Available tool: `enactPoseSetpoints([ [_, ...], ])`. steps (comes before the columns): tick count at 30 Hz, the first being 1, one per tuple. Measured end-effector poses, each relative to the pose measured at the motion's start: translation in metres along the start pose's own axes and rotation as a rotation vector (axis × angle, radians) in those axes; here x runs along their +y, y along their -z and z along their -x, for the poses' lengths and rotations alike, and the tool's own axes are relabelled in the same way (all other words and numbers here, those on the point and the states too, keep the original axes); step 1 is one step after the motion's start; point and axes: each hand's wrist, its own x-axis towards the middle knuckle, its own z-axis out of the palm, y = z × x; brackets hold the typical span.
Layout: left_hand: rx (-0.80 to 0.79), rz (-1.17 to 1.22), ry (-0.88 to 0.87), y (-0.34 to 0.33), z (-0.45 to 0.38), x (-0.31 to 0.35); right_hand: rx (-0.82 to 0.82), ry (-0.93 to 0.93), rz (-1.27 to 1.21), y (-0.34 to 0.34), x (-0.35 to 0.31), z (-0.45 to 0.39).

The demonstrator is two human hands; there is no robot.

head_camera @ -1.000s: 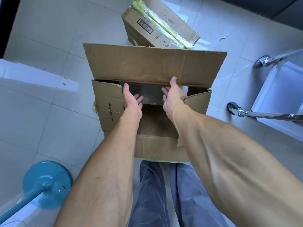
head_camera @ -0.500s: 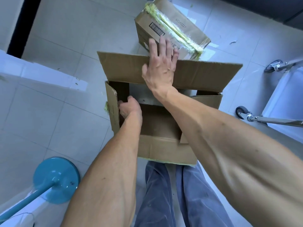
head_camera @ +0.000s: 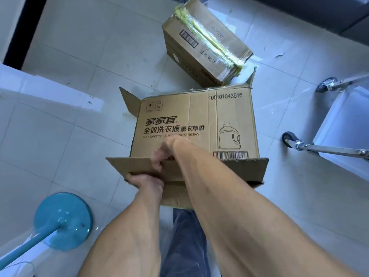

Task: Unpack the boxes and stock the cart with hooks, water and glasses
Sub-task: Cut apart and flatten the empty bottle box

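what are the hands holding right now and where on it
Both hold the open detergent box, tipped on its side. The left hand grips the near flap's edge; the right hand curls over the same flap.

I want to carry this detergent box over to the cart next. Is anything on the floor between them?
Nothing visible. Bare tile lies between the detergent box and the cart to its right. The taped box sits beyond it, off that line. Both hands, left hand and right hand, grip its near flap.
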Motion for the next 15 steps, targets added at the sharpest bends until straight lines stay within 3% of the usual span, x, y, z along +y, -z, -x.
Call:
enactPoseSetpoints([
  [2,0.085,0.07,0.044,0.023,-0.004,-0.003,-0.081,-0.022,-0.199,-0.022,0.001,-0.004],
  [5,0.323,0.211,0.04,0.044,-0.007,0.013,-0.081,0.01,-0.825,-0.05,0.012,-0.002],
  [7,0.31,0.277,0.001,0.052,-0.015,0.035,0.185,0.045,-1.225,-0.072,0.018,-0.01],
  [8,0.306,0.315,-0.012,0.056,-0.019,0.046,0.382,-0.01,-1.256,-0.08,0.015,-0.01],
  [9,0.3,0.347,-0.031,0.061,-0.023,0.057,0.585,-0.104,-1.088,-0.084,0.013,-0.012],
  [11,0.201,0.348,-0.037,0.066,-0.037,0.076,0.892,-0.256,-0.466,-0.092,0.004,-0.017],
  [15,-0.017,0.302,0.022,0.071,-0.067,0.108,1.011,-0.14,-0.156,-0.086,-0.024,-0.024],
])
